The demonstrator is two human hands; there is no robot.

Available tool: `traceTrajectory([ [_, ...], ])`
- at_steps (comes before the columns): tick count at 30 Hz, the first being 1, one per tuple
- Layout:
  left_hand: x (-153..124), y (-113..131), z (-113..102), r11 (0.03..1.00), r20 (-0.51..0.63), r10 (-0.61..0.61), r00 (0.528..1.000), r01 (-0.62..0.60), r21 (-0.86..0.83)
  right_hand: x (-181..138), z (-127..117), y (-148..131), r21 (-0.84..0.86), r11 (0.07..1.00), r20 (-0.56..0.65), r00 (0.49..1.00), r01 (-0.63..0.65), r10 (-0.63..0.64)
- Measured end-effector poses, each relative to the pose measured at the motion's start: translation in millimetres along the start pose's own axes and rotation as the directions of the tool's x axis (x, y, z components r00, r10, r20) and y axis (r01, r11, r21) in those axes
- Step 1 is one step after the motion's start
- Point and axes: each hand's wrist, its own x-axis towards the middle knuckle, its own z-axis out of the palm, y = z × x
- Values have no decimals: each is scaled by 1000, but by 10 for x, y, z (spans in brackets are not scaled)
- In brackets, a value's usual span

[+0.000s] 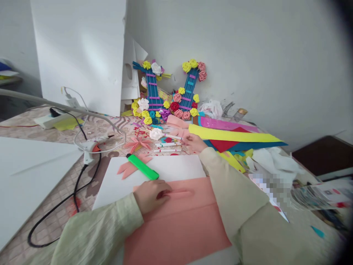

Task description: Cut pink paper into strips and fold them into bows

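My left hand (pixel 153 195) rests on a salmon-pink paper sheet (pixel 190 221), its fingers curled around the end of a narrow rolled or folded pink strip (pixel 182 192). Farther off, my right hand (pixel 195 142) reaches across the table with thumb and fingers pinched at the end of a slim white pen-like stick (pixel 173 136). A white paper flower (pixel 156 134) lies at the stick's other end; whether they are joined I cannot tell. Similar white sticks with coloured bands (pixel 167 145) lie just below. A green box cutter (pixel 143 166) sits beyond my left hand, over cut pink paper pieces (pixel 128 169).
At left lies a hot glue gun (pixel 91 149) with a looping black cord, near a power strip (pixel 55 118). Flower-trimmed blue paper decorations (pixel 154 92) lean at the wall. Coloured paper sheets (pixel 234 134) and crumpled white material (pixel 275 163) are on the right. A white board (pixel 33 176) covers the left.
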Motion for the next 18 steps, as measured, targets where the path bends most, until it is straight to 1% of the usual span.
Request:
traceTrajectory([
  [2,0,13,-8,1000,3,-4,1000,4,-1,-119,-107,-120,195,981,-55,998,15,-4],
  [4,2,23,-15,1000,4,-7,1000,7,-4,-291,-191,-238,364,931,-99,995,30,6],
  [6,4,25,-16,1000,4,-7,1000,7,-6,-492,-238,-331,499,866,-128,991,41,27],
  [9,5,11,-7,1000,0,0,1000,0,-9,-772,-249,-403,658,750,-155,987,68,47],
  [13,2,-7,5,1000,-4,6,1000,-6,-6,-994,-211,-405,785,614,-161,984,84,72],
  [15,-3,-4,2,1000,-1,10,1000,-10,-4,-1048,-180,-396,816,573,-147,985,72,85],
  [18,-7,8,-11,1000,8,18,1000,-18,1,-1098,-123,-399,841,539,-104,990,39,91],
])
